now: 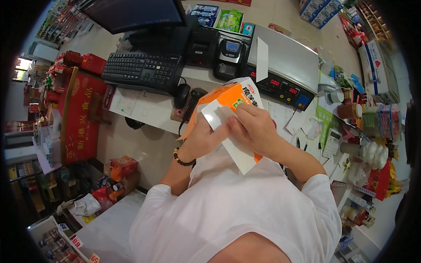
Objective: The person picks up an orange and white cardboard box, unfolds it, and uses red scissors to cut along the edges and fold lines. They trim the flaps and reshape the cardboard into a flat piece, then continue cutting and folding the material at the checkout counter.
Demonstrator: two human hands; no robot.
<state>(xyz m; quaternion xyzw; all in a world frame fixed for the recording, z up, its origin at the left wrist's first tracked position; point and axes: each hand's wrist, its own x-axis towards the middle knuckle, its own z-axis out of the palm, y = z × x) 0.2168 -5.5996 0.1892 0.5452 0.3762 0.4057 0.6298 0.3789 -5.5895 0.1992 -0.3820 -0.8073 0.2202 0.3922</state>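
An orange and white cardboard carton (pixel 213 94) is held in front of my chest, close to the counter's near edge. A plain white cardboard flap (pixel 240 157) runs slantwise across its near side; whether it is still joined to the carton is hidden. My left hand (pixel 202 139), with a beaded bracelet at the wrist, grips the carton from the left, its fingertips partly behind the flap. My right hand (pixel 258 128) is closed with thumb and fingers pinching the flap near its middle. The fingertips of both hands nearly meet and are slightly blurred.
Beyond the carton, the counter holds a keyboard (pixel 142 70), mouse (pixel 181 95), monitor (pixel 136 15), card terminal (pixel 230 55) and metal-topped scale (pixel 287 52) with a white card strip (pixel 262 59) on it. Papers, pens and a calculator (pixel 332 143) lie right. A red-panelled stand (pixel 80 118) is left.
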